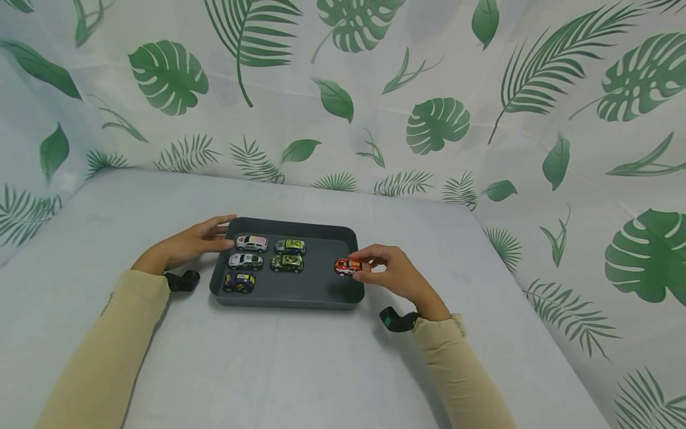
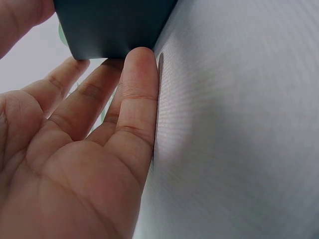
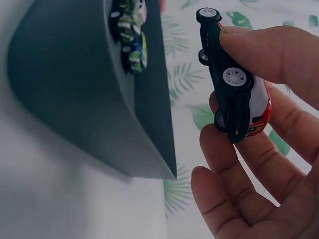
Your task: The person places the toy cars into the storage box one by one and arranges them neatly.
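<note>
A dark grey tray (image 1: 321, 298) lies on the white table, with toy cars grouped in its left half. My left hand (image 1: 187, 241) is at the tray's left end. In the left wrist view its extended fingers (image 2: 139, 84) touch the tray's outer wall (image 2: 109, 32). Over the tray's right end, my right hand (image 1: 393, 271) pinches a red and white toy car (image 1: 345, 267) between thumb and fingers. The right wrist view shows this toy car (image 3: 232, 84) raised above the rim, its black underside and wheels toward the camera.
Inside the tray sit a white car (image 1: 252, 242), a silver-white car (image 1: 245, 261), a dark blue car (image 1: 239, 282) and two green camouflage cars, one farther back (image 1: 290, 246) and one nearer (image 1: 286, 263). A leaf-patterned cloth (image 1: 370, 77) hangs behind the table.
</note>
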Demonstrator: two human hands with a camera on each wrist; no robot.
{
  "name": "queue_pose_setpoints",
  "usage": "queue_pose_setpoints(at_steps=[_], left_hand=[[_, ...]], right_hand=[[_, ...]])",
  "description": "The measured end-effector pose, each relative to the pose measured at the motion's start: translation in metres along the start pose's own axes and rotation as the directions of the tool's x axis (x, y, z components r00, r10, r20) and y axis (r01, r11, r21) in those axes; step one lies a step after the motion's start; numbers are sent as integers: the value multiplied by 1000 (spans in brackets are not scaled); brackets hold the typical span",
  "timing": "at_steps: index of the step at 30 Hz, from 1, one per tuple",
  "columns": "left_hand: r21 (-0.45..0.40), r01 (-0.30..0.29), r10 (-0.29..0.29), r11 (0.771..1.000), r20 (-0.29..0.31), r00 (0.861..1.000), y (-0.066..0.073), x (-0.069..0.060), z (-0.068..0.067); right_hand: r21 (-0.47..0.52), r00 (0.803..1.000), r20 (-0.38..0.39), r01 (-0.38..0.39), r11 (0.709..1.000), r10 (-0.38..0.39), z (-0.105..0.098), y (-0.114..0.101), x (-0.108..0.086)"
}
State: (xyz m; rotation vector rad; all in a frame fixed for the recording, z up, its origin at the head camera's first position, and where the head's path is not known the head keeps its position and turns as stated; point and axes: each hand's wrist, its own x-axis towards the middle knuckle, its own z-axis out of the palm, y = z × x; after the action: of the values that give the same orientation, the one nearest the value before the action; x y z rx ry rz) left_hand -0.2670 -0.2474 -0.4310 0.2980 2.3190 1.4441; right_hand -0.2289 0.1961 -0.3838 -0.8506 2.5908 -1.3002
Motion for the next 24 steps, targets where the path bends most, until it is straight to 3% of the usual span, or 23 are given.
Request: queue_pose_setpoints(at_steps=[24], left_hand=[[-5, 8, -8, 1000, 1, 1000, 2, -2, 0]], right_hand=[[11, 998, 52, 27, 1000, -28, 31, -13, 18]])
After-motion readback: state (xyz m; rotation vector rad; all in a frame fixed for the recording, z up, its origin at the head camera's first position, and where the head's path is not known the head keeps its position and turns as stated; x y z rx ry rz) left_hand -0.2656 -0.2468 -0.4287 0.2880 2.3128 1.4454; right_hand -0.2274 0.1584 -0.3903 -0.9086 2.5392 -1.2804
